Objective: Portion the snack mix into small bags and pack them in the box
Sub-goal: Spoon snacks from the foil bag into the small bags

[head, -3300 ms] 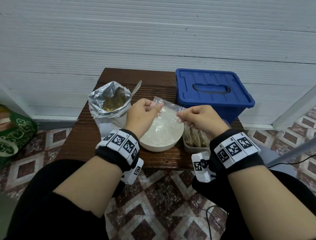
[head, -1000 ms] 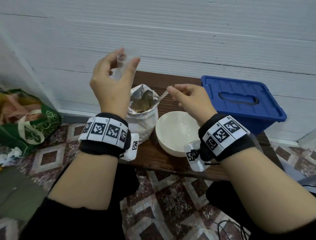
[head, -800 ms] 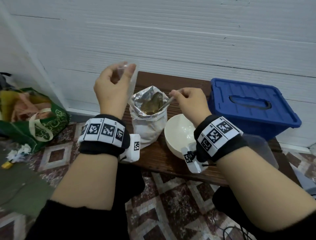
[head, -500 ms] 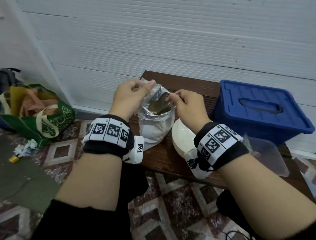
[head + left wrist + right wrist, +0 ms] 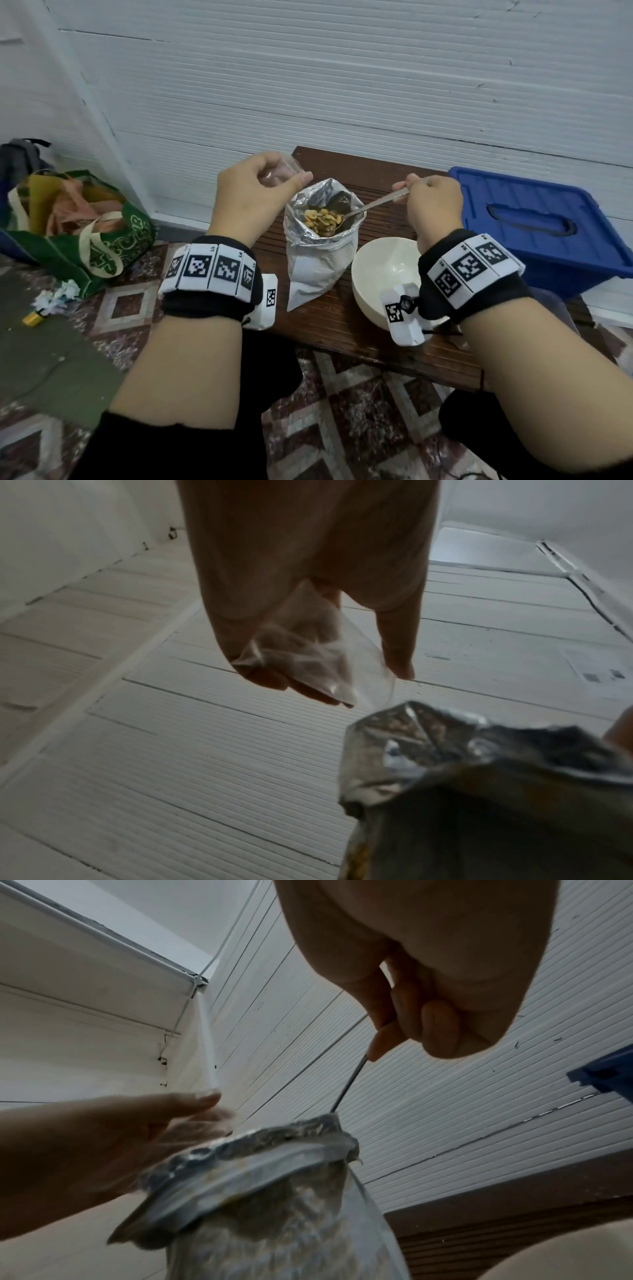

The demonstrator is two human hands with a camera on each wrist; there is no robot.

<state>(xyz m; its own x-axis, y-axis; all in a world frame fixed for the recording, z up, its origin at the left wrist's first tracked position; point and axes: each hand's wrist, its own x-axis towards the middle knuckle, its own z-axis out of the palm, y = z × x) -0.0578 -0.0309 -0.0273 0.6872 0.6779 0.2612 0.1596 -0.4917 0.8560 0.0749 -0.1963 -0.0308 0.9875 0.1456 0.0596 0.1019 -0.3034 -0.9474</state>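
Note:
A silver foil bag of snack mix (image 5: 320, 240) stands open on the dark wooden table (image 5: 329, 318). My left hand (image 5: 260, 192) holds a small clear plastic bag (image 5: 279, 171) just left of and above the foil bag's mouth; the same clear bag (image 5: 308, 656) hangs between thumb and fingers in the left wrist view. My right hand (image 5: 428, 202) grips a metal spoon (image 5: 373, 205) by its handle. The spoon's bowl, heaped with yellow-green snack mix (image 5: 322, 219), sits in the foil bag's mouth. The spoon's shaft (image 5: 349, 1083) enters the foil bag (image 5: 260, 1177).
A white bowl (image 5: 380, 270) sits right of the foil bag, near the table's front edge. The blue lidded box (image 5: 534, 226) stands at the right end. A green shopping bag (image 5: 78, 226) and paper scraps lie on the tiled floor to the left.
My right hand has drawn back to the right, lifting the spoon with snack mix on it. My left hand with the clear bag has moved slightly left of the foil bag's mouth.

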